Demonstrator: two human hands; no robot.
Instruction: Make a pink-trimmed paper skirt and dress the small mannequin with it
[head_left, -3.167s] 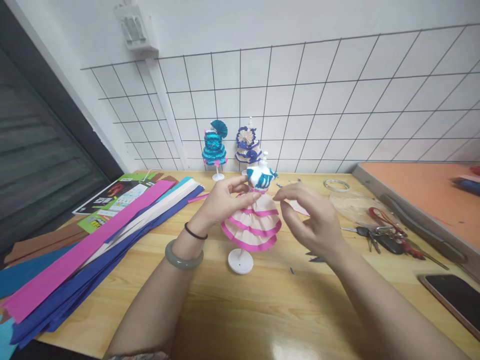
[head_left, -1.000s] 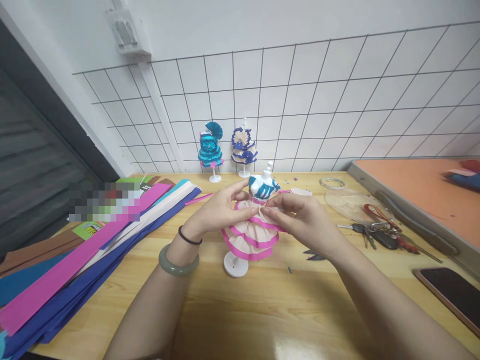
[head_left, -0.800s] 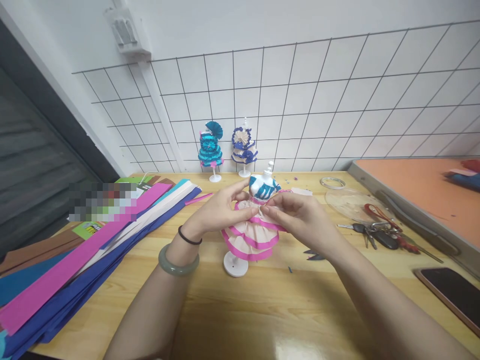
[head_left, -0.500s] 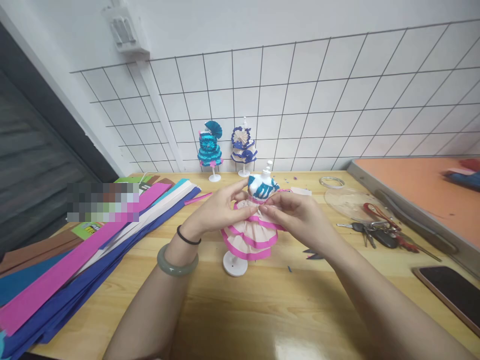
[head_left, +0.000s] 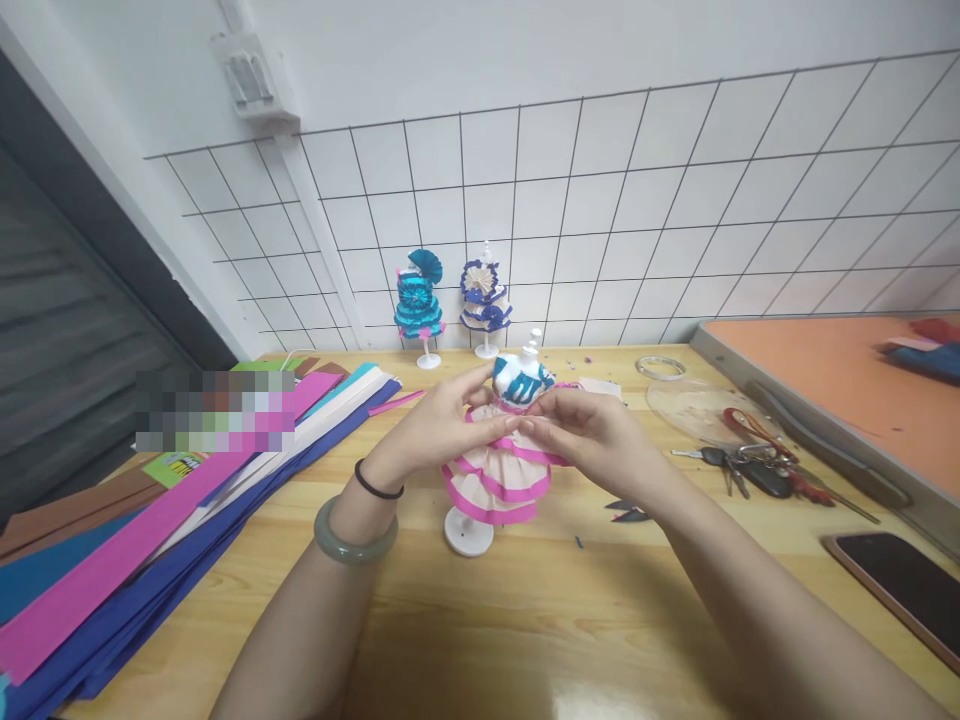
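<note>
A small white dress form stands tilted on its round white base at the middle of the table. It wears a blue-and-white bodice and a tiered cream skirt with pink edges. My left hand reaches round the left side, its thumb pressed on the top of the skirt at the waist. From the right, my right hand pinches the skirt's upper edge, its thumb close to the left thumb. Between the fingertips the paper is mostly hidden.
Two dressed forms, one teal and one blue-and-cream, stand by the wall. Coloured paper strips lie left. Right are a tape roll, keys, a phone, an orange-topped board and dark scissors.
The view has shifted slightly. The thumbs have drawn a little closer together at the waist; both hands remain on the skirt.
</note>
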